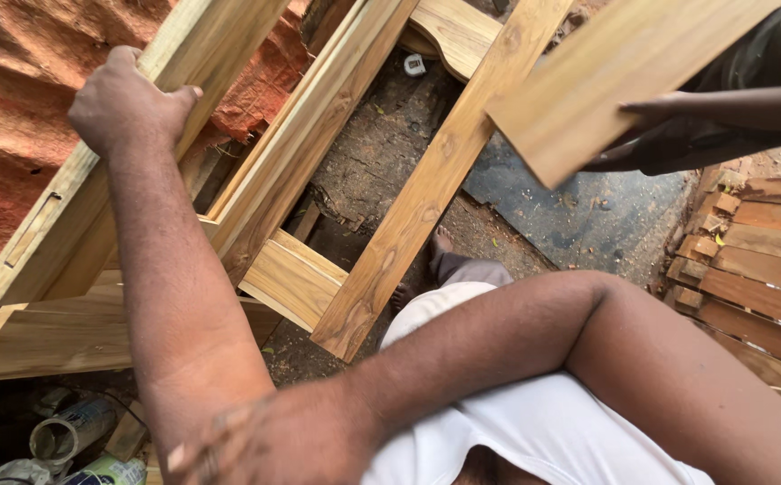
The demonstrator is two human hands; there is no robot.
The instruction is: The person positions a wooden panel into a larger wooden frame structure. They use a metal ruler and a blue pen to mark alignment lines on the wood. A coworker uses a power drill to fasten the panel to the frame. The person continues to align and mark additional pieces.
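Wooden frame [255, 180], pale yellow-brown with visible grain and dark knots, fills the upper left and middle of the view. It is built of long planed rails joined by shorter cross pieces, and it stands tilted over the dirt floor [381, 162]. One long rail has a narrow slot cut into its face near the lower left end.

The person's left hand [125, 99] is closed around the top edge of the leftmost rail, fingers over the far side and thumb on the near side. The right hand [273, 445] lies low in the view, resting against the left forearm; it is blurred, and whether its fingers are curled or spread cannot be told. It holds nothing that can be seen.

Below the frame sits the person's white cloth [534, 422]. A bare foot [441, 242] shows on the floor beneath the rails.

At the upper right, another person's hand [660, 135] holds a flat wooden board [606, 81]. Dark reddish planks [758, 269] lie stacked at the right edge. A rust-coloured sheet [13, 117] hangs behind the frame on the left, and cans [76, 431] lie at the lower left.
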